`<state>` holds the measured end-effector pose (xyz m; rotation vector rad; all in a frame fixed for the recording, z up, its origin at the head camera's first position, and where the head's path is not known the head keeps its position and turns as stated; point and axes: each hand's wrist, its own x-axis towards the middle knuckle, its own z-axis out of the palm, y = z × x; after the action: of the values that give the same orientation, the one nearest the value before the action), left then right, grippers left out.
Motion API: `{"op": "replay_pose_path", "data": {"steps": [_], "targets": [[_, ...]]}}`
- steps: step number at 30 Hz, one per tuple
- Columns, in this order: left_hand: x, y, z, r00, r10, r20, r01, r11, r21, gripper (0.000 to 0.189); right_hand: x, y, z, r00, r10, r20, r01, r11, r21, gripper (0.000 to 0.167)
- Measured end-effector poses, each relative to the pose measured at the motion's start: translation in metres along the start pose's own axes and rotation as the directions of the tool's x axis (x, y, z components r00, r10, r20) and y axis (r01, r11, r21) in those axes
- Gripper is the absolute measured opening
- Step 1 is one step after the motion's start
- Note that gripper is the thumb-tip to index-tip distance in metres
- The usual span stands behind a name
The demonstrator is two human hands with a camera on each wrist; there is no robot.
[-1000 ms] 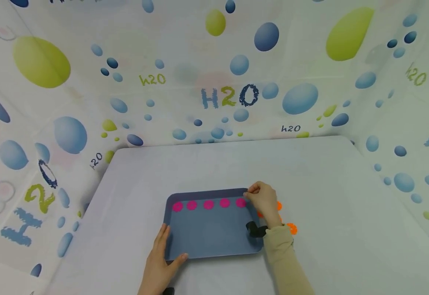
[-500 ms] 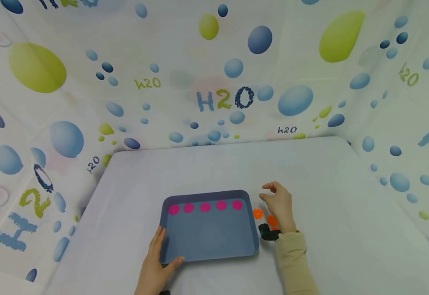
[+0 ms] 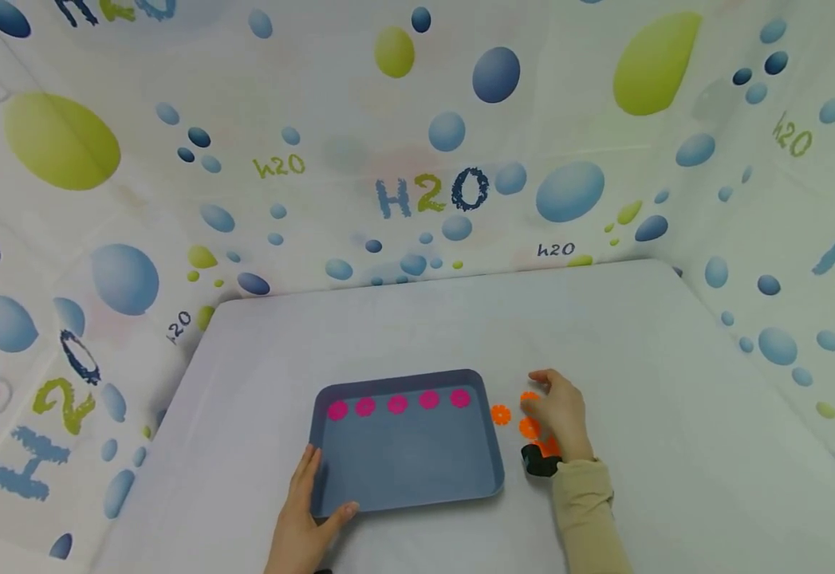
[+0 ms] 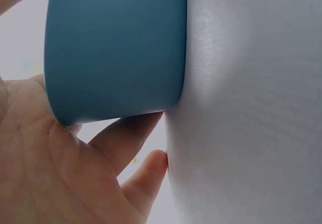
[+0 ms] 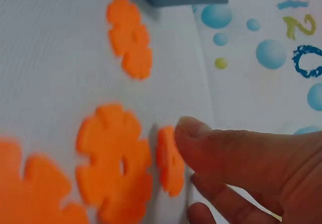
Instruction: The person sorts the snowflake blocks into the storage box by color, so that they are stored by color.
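A blue-grey tray (image 3: 406,466) lies on the table, with a row of several magenta flower-shaped discs (image 3: 397,404) along its far side. My left hand (image 3: 304,506) rests at its near left corner, fingers along the left side and thumb by the front rim; the left wrist view shows the tray wall (image 4: 115,53) against the palm. Right of the tray lie several orange flower-shaped discs (image 3: 501,414). Over them is my right hand (image 3: 564,410), thumb and index finger apart. In the right wrist view, its thumb is right at the edge of one orange disc (image 5: 170,161).
A white cloth covers the table (image 3: 403,327). Behind and beside it hang white curtains (image 3: 360,80) printed with blue and green drops. A black wrist camera (image 3: 537,462) sits by the right sleeve (image 3: 589,510), overlapping some orange discs in the head view.
My right hand has moved from the tray's far right corner rightward to the orange discs, thumb and index finger now parted. My left hand stays at the tray. The head view has shifted slightly.
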<state>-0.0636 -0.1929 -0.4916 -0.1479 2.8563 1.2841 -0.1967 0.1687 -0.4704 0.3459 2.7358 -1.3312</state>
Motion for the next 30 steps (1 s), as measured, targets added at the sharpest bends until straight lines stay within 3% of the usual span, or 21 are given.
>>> {"op": "replay_pose_path", "data": {"steps": [6, 14, 22, 26, 30], "targets": [[-0.001, -0.002, 0.002, 0.999, 0.038, -0.027, -0.038, 0.999, 0.014, 0.099, 0.004, 0.006, -0.007, 0.999, -0.04, 0.017, 0.041, 0.997, -0.068, 0.05], [0.0, -0.001, 0.001, 0.999, 0.045, -0.025, -0.045, 0.999, 0.019, 0.098, 0.006, 0.005, -0.007, 0.997, -0.055, 0.054, 0.063, 0.986, -0.153, 0.048], [0.0, -0.001, 0.001, 0.999, 0.042, -0.018, -0.041, 0.999, 0.018, 0.097, 0.006, 0.004, -0.01, 0.993, -0.036, 0.117, 0.06, 0.977, -0.207, 0.035], [0.0, -0.002, 0.002, 0.999, 0.049, -0.025, -0.048, 0.999, 0.019, 0.098, 0.005, 0.008, -0.012, 0.991, -0.027, 0.13, 0.052, 0.98, -0.194, 0.025], [-0.002, -0.003, 0.0, 0.998, 0.054, -0.032, -0.053, 0.998, 0.023, 0.097, 0.003, 0.013, -0.012, 0.989, -0.008, 0.147, 0.025, 0.993, -0.116, 0.022]]}}
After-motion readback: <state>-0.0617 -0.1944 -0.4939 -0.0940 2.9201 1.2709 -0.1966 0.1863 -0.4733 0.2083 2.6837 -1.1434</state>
